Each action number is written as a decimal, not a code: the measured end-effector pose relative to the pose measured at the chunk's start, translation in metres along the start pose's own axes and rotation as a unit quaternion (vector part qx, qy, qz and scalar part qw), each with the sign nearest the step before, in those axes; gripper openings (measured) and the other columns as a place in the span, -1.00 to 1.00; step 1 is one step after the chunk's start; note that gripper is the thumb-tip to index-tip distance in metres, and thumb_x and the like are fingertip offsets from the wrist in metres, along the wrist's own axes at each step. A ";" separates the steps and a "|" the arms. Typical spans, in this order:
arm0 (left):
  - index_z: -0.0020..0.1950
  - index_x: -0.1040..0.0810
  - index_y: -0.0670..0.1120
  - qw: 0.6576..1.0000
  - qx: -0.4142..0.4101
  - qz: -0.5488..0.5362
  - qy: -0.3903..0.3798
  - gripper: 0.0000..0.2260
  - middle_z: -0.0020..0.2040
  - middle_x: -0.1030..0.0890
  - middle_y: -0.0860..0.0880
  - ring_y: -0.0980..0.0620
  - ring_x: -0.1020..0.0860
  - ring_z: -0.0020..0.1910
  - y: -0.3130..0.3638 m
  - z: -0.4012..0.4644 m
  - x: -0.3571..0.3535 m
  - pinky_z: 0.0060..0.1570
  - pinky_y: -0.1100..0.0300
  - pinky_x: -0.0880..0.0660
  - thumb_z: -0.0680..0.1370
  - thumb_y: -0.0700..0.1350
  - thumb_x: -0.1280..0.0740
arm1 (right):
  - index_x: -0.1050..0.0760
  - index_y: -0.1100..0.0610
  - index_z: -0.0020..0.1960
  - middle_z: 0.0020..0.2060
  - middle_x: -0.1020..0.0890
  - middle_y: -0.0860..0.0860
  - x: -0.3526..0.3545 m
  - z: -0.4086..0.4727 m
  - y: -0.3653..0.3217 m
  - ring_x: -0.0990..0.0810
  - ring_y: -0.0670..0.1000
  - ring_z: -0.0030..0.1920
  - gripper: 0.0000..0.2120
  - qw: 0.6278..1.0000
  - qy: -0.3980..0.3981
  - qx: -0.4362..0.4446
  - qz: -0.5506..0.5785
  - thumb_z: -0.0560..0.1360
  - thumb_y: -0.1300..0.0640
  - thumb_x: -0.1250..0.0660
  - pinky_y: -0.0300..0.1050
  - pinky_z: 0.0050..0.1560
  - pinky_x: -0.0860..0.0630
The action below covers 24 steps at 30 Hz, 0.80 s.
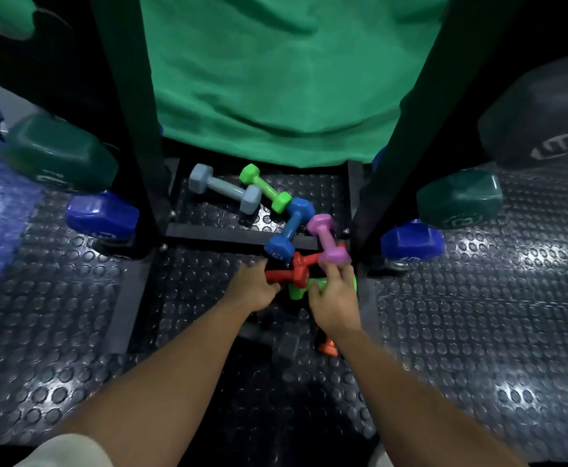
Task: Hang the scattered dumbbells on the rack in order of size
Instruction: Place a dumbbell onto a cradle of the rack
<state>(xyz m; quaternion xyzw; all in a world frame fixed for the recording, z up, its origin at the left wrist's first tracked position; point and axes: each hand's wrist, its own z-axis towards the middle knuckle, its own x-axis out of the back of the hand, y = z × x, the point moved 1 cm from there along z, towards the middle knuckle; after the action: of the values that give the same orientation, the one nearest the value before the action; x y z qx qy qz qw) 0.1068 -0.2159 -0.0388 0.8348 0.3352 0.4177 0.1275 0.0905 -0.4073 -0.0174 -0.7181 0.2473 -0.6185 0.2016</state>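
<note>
On the studded black rubber floor mat [73,315], the scattered weights lie between the black metal rack uprights [134,129]. From left to right: a grey vinyl hex dumbbell [224,188], a lime-green hex dumbbell [265,187], a blue hex dumbbell [289,229], a red hex dumbbell [296,269] and a pink hex dumbbell [326,239], heaped over the rack's low front crossbar [215,234]. A second green dumbbell [301,289] lies under the hands, and a small orange dumbbell [328,347] pokes out near the right wrist.

To lift well, I judge each hand should close round a bar, not a head, and draw its weight clear of the tangle before raising it.

The left hand [254,288] has fingers curled at the red dumbbell's bar; whether it truly grips, I cannot tell. The right hand [335,298] reaches with fingers bent, fingertips [326,266] touching the pink dumbbell's near head, the palm over the green one; its hold is likewise unclear
</note>
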 end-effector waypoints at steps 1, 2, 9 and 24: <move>0.63 -0.23 0.10 1.000 0.010 0.000 -0.007 -0.32 0.54 -0.28 -0.27 -0.27 -0.40 0.47 -0.004 0.002 -0.003 0.47 -0.04 -0.37 0.56 0.12 -0.41 | -0.45 0.15 0.41 0.35 -0.40 0.13 -0.003 0.001 0.001 -0.50 0.15 0.23 -0.58 1.000 -0.009 0.002 0.000 0.56 0.21 -0.34 0.01 0.30 -0.50; 0.63 -0.23 0.11 1.000 0.017 0.000 -0.015 -0.32 0.54 -0.29 -0.26 -0.26 -0.41 0.46 -0.008 0.003 -0.005 0.47 -0.04 -0.37 0.56 0.13 -0.41 | -0.45 0.15 0.42 0.35 -0.43 0.11 -0.006 0.001 0.001 -0.47 0.11 0.27 -0.58 1.000 -0.025 0.001 0.005 0.57 0.21 -0.35 -0.03 0.35 -0.45; 0.67 -0.10 0.18 0.998 0.008 -0.035 -0.057 -0.26 0.57 -0.38 -0.13 -0.15 -0.42 0.49 -0.026 0.008 -0.013 0.47 0.06 -0.36 0.58 0.09 -0.41 | -0.30 -0.06 0.53 0.15 -0.61 -0.11 -0.029 0.001 0.005 -0.62 -0.05 0.11 -0.39 0.987 -0.114 -0.050 0.098 0.55 0.08 -0.44 -0.06 0.18 -0.57; 0.61 -0.28 0.17 0.998 -0.016 -0.038 -0.038 -0.36 0.42 -0.55 -0.11 -0.06 -0.62 0.19 -0.028 0.009 -0.003 0.15 0.22 -0.52 0.56 -0.11 -0.39 | -0.56 -0.01 0.31 0.04 -0.64 -0.16 -0.018 0.022 -0.006 -0.64 -0.08 0.05 -0.61 0.988 -0.043 -0.086 0.119 0.51 0.03 -0.51 -0.05 0.19 -0.60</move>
<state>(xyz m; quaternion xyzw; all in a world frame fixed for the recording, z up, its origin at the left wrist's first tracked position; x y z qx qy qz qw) 0.0996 -0.1967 -0.0597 0.8345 0.3550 0.3860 0.1690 0.1104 -0.3920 -0.0312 -0.7240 0.3743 -0.5352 0.2219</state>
